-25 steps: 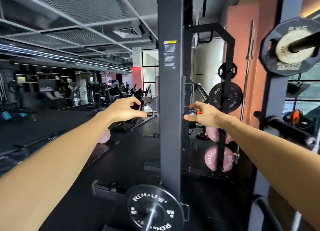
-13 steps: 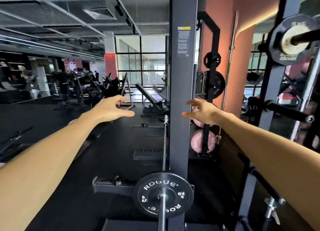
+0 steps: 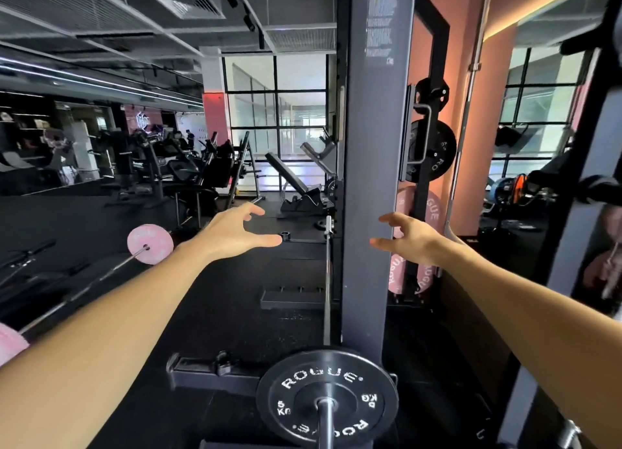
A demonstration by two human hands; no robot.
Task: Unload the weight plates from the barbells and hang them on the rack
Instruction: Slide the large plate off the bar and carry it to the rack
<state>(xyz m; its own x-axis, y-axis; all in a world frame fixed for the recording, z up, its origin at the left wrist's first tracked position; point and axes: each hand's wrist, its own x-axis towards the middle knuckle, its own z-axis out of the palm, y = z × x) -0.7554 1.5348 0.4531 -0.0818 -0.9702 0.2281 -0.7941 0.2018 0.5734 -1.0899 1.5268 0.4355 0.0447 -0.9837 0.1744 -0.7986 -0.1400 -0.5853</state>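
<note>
A black plate (image 3: pixel 327 394) with white lettering, a grey rack post (image 3: pixel 367 192), pink plates (image 3: pixel 149 244) and a black floor (image 3: pixel 215 300).

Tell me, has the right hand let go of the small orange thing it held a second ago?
Yes. The right hand is now open and empty, just right of the grey upright.

Head camera, one view only: we look forward and slightly down from head height, wide-angle, close behind the grey rack upright (image 3: pixel 367 179), the black plate (image 3: pixel 328 396) just below us, gym floor (image 3: pixel 208 300) stretching beyond.
</note>
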